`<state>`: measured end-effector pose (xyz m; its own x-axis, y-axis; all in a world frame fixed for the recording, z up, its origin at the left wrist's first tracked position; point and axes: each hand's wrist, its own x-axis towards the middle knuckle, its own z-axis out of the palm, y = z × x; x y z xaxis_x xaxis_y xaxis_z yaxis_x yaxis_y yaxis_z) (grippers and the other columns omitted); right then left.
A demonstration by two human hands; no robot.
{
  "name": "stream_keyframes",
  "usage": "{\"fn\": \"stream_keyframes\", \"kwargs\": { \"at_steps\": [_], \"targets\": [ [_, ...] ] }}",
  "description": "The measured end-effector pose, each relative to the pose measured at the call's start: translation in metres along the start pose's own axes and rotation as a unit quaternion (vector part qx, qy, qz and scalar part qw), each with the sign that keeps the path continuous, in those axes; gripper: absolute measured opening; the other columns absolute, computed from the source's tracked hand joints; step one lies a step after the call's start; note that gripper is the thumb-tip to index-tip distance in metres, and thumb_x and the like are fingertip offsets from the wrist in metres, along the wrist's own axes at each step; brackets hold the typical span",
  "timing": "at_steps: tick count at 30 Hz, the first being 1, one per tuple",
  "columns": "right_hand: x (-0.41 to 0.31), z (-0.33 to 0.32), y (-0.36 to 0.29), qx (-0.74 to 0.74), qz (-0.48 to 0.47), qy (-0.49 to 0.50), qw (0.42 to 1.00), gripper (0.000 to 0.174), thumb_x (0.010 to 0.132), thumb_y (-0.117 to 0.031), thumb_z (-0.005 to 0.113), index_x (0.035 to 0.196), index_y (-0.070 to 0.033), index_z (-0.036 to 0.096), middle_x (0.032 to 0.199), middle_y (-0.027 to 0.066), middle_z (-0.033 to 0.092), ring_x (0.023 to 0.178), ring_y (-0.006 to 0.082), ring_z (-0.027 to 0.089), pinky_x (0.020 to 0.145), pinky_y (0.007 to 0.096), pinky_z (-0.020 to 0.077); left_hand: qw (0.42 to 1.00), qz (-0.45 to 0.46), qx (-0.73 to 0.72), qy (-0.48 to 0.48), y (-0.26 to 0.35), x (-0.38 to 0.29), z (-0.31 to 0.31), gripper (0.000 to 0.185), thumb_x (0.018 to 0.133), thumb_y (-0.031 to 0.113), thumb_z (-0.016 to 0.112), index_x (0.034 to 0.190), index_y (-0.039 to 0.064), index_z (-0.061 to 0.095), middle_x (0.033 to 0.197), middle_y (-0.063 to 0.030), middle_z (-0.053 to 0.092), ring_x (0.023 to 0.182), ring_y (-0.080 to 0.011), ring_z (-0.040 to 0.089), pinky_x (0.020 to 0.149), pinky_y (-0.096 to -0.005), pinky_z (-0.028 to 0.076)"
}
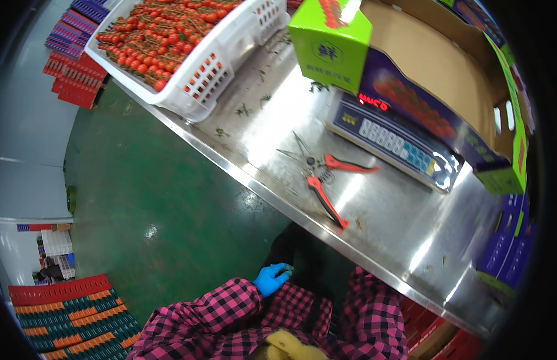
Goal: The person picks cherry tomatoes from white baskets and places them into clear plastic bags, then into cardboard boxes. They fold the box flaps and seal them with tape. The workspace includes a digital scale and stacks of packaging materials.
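Observation:
My left hand (273, 279), in a blue glove, hangs low in front of my lap, short of the steel table (409, 234). Its fingers curve loosely, and I see nothing in them, but the palm side is hidden. My right hand is out of view; its checked sleeve ends at the table's edge. On the table lie red-handled snips (311, 161) with their blades and handles spread. Behind them stands a digital scale (391, 139) with a lit red display. An open cardboard carton (440, 58), printed with tomatoes, rests over the scale and holds nothing I can see.
A white plastic crate (206, 85) of vine cherry tomatoes (166, 40) stands at the table's far left. Green stem scraps (243, 109) are scattered beside it. Purple cartons (508, 243) are at the right. Stacked cartons (76, 315) stand on the green floor (170, 216).

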<state>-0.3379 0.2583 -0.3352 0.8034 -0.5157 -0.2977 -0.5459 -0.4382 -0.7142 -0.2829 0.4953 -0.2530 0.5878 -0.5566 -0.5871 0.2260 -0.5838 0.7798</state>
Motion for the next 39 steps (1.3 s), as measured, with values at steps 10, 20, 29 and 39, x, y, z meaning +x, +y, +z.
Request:
{"fn": "stream_keyframes", "kwargs": {
  "at_steps": [10, 20, 29, 39],
  "targets": [
    [-0.082, -0.048, -0.062, -0.051, -0.364, -0.05, 0.928, 0.011, 0.075, -0.015, 0.05, 0.075, -0.004, 0.054, 0.077, 0.0139, 0.05, 0.073, 0.0303, 0.05, 0.064, 0.0384, 0.0394, 0.766, -0.278, -0.58, 0.027, 0.042, 0.06, -0.007, 0.065, 0.081, 0.051, 0.044, 0.127, 0.006, 0.033, 0.12, -0.0143, 0.045, 0.109, -0.0258, 0.045, 0.091, -0.0397, 0.037],
    [-0.156, -0.186, -0.129, 0.08, -0.09, 0.0, 0.993, 0.04, 0.077, -0.02, 0.059, 0.111, -0.002, 0.048, 0.109, 0.0165, 0.052, 0.099, 0.029, 0.051, 0.083, 0.0364, 0.0415, 0.98, 0.075, -0.162, 0.091, 0.168, -0.009, -0.009, 0.015, 0.079, 0.013, 0.059, 0.069, 0.002, 0.06, 0.062, 0.0, 0.055, 0.055, -0.0068, 0.045, 0.053, -0.0234, 0.038],
    [-0.128, -0.155, -0.197, 0.397, -0.005, -0.056, 0.916, 0.027, 0.082, -0.022, 0.056, 0.1, -0.001, 0.056, 0.084, 0.0031, 0.059, 0.078, 0.0101, 0.054, 0.07, 0.0256, 0.045, 0.972, 0.126, -0.192, 0.057, 0.241, -0.076, -0.063, 0.012, 0.078, 0.016, 0.063, 0.076, 0.004, 0.064, 0.064, 0.0024, 0.056, 0.057, -0.0055, 0.049, 0.053, -0.0203, 0.04],
    [-0.16, -0.268, -0.319, 0.814, -0.158, -0.161, 0.535, 0.021, 0.088, -0.024, 0.046, 0.086, -0.006, 0.056, 0.073, 0.0027, 0.058, 0.067, 0.0106, 0.056, 0.066, 0.0266, 0.0469, 0.749, 0.247, 0.588, -0.178, 0.207, -0.089, -0.083, 0.05, 0.079, 0.026, 0.045, 0.127, 0.016, 0.035, 0.119, -0.0175, 0.046, 0.107, -0.0281, 0.047, 0.098, -0.0447, 0.026]
  ]
}}
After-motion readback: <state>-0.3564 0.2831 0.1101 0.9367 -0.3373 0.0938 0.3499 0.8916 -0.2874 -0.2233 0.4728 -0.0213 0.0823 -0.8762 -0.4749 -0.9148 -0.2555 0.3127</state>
